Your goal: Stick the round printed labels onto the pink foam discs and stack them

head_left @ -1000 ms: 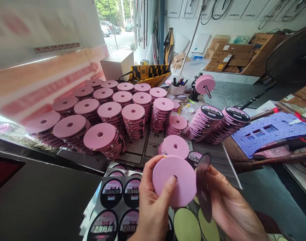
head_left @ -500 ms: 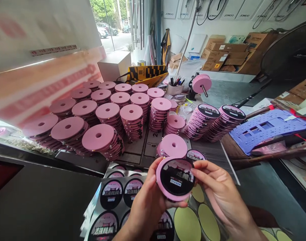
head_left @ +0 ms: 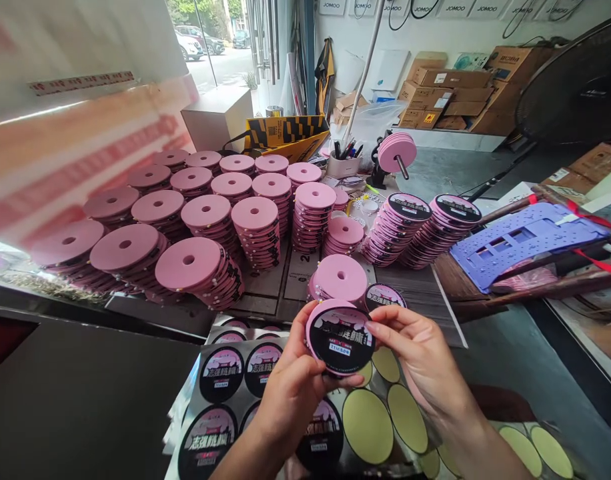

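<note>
A pink foam disc (head_left: 339, 338) with a round black sticker on its face is held between both hands low in the middle. My left hand (head_left: 291, 385) grips its left and lower edge, thumb under it. My right hand (head_left: 418, 360) presses fingertips on the disc's right rim. Below the hands lies a sticker sheet (head_left: 245, 393) with black round labels and bare yellow circles. A short stack of plain pink discs (head_left: 338, 278) sits just beyond the held one.
Many stacks of plain pink discs (head_left: 190, 263) fill the table's left and middle. Two leaning stacks of labelled discs (head_left: 403, 227) stand at the right, beside a purple perforated plate (head_left: 525, 240). A pen cup (head_left: 343, 163) and a spindle of discs (head_left: 396, 152) are behind; cardboard boxes (head_left: 450, 100) lie beyond.
A second ago my right hand held the black sticker apart from the bare pink disc; now the sticker sits on the disc's face and both hands hold the disc, slightly higher.
</note>
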{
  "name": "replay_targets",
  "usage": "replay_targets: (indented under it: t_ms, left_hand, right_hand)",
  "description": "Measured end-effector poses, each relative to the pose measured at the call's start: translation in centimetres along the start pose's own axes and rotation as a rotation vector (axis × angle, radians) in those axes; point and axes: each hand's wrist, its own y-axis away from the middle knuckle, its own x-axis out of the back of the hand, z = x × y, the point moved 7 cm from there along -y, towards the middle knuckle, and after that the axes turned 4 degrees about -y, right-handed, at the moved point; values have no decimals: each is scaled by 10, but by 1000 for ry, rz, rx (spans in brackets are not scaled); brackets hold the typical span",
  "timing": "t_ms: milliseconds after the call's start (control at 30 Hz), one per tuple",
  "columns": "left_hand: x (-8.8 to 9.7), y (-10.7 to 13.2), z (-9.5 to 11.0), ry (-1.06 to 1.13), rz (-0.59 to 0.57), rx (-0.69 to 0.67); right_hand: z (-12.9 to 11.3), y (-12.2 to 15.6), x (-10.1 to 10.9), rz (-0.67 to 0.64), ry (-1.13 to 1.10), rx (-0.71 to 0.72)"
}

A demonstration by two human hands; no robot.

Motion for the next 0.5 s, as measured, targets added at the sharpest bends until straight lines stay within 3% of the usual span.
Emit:
replay_targets:
  t_ms: [500]
  left_hand:
    - [3,-1,-2,-19,35,0]
  right_hand:
    - [0,-1,0,-18,29,35]
